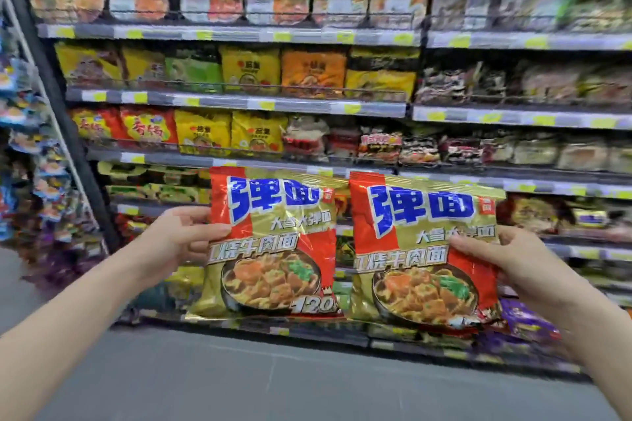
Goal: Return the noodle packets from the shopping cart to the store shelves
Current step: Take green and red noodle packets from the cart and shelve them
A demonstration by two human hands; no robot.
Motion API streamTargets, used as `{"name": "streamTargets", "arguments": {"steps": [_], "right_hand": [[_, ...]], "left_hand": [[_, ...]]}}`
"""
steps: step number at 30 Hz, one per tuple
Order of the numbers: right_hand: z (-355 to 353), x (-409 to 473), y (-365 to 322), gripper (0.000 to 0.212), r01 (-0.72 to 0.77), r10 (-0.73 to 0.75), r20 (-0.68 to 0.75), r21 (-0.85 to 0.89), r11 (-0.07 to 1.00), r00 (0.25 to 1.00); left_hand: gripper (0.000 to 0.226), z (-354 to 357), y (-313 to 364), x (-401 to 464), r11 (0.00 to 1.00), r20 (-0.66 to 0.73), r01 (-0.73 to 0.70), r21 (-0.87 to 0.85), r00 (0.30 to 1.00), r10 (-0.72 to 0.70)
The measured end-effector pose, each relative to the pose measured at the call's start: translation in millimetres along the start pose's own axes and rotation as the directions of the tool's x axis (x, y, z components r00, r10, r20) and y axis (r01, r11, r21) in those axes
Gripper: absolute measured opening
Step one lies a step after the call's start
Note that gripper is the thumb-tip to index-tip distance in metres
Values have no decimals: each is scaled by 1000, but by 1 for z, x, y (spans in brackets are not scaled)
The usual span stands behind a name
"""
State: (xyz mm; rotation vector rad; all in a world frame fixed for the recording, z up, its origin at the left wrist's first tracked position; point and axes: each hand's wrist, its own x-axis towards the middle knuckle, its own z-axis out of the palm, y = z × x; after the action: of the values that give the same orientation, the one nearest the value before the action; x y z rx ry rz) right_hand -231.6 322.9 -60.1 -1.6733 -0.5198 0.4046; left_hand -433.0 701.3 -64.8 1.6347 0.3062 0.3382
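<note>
The person holds up two matching noodle packets side by side in front of the store shelves (239,102), a tall grey metal rack with yellow price labels along its edges. Each one is a glossy red-and-gold plastic bag with large blue characters and a picture of a bowl of noodles.

The left hand (178,239) grips the left noodle packet (273,243) at its left edge, thumb pressed on the front near the middle and fingers curled behind. The right hand (506,267) grips the right noodle packet (420,256) at its right edge, thumb lying across the front and the other fingers wrapped behind. Both packets are upright with their printed faces toward the camera, their inner edges just beside each other and slightly overlapping, and both are clear of the shelves.

Behind them, the shelves carry rows of yellow, orange, red and dark noodle bags, with sealed trays on the shelf above those. The grey floor (239,383) lies below.
</note>
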Motion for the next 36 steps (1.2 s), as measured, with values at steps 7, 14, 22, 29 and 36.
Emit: {"name": "streamTargets", "arguments": {"steps": [7,14,22,29,36], "right_hand": [[-164,-36,29,48,-87,80,-231,-20,996,970],[-293,-54,50,54,-128,105,-429,-25,992,897],[-369,-22,72,59,-128,111,-489,-3,992,865],[-426,56,86,61,-149,140,-475,19,989,869],[-482,163,86,63,-173,166,-410,20,985,897]], "left_hand": [[40,175,4,98,999,208,30,-44,978,-21],[46,318,6,163,995,319,53,-80,948,-25],[49,399,7,232,996,393,84,-7,917,-74],[66,448,3,309,997,394,73,-10,917,-63],[37,473,10,388,1000,375,7,-19,927,1]]}}
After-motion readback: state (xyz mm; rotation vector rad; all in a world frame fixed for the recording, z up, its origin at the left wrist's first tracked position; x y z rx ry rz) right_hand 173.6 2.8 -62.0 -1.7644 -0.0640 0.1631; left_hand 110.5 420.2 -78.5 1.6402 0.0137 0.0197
